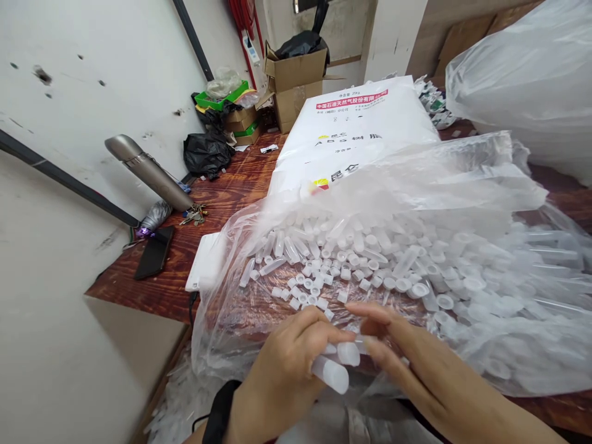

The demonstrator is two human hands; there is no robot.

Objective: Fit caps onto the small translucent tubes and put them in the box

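Note:
My left hand (293,354) is closed around a few translucent white plastic tubes (330,373), whose blunt ends stick out toward the right. My right hand (407,354) meets it, with thumb and fingers closed at the end of another small plastic tube (361,344); its index finger reaches out above. Part of that tube is hidden by the fingers. Just beyond my hands, a loose pile of small white caps (309,287) and clear tubes (291,250) lies on a clear plastic bag (231,314).
A white printed sack (356,132) lies behind the pile on the wood-patterned table (250,166). To the left are a metal flask (148,172), keys (194,214), a dark phone (155,253) and a white device (203,262). A cardboard box (296,80) stands at the back; a bulging bag (522,86) is at right.

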